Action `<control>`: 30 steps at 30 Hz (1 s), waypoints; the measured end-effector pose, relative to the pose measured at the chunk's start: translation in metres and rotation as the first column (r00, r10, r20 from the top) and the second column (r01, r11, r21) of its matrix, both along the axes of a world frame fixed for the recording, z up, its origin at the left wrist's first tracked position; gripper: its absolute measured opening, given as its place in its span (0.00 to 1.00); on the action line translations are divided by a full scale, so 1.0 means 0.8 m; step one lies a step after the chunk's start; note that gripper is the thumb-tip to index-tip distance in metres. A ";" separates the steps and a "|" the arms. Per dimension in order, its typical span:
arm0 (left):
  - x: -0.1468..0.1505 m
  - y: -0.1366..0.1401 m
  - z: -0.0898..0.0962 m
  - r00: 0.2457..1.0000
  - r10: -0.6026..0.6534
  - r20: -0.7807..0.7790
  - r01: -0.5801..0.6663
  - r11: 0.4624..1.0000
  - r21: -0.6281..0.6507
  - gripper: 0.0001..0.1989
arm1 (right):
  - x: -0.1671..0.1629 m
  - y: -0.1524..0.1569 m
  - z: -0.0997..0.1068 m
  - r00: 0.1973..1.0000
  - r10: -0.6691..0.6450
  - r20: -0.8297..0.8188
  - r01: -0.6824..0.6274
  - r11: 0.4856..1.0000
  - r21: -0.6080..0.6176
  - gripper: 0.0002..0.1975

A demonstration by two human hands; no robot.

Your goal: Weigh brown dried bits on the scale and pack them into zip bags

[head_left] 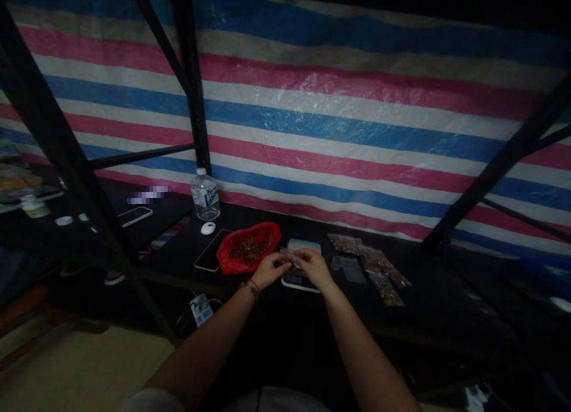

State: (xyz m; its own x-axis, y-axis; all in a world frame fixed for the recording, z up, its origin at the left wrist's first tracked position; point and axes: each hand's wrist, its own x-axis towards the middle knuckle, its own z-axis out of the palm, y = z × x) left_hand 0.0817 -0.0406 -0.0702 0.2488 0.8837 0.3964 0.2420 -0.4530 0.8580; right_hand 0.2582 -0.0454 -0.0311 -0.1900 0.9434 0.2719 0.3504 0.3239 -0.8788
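Head view: both hands pinch a small clear bag (289, 256) over the scale (303, 245) — left hand (270, 270), right hand (313, 266). I'd keep it level and press the seal evenly — red bag (248, 246) sits just left.

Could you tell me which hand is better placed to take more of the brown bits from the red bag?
Left, I would say. The left hand sits right beside the red bag, while the right hand is on the far side of the small pouch both pinch.
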 end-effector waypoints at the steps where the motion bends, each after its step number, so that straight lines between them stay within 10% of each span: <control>1: 0.000 0.001 0.000 1.000 -0.001 0.006 0.001 1.000 0.003 0.15 | 0.000 0.001 0.001 1.000 -0.001 -0.005 0.001 1.000 -0.002 0.12; 9: 0.000 -0.003 0.005 0.999 -0.008 0.033 0.008 1.000 0.016 0.14 | 0.002 0.008 0.005 1.000 -0.013 0.021 0.014 0.998 -0.056 0.10; 18: -0.001 -0.005 0.010 0.999 -0.005 0.054 0.006 1.000 -0.025 0.19 | 0.006 0.012 0.021 0.940 0.038 -0.340 -0.089 0.987 -0.136 0.10; 23: -0.007 -0.039 0.045 0.968 0.044 -0.246 -0.046 0.999 -0.001 0.15 | 0.033 0.039 0.028 0.881 -0.036 -0.471 -0.035 0.989 -0.143 0.12; 30: -0.090 -0.085 0.081 0.699 0.539 -0.470 -0.332 0.827 0.454 0.14 | 0.043 0.094 0.030 0.878 -0.040 -0.477 -0.016 0.993 -0.114 0.15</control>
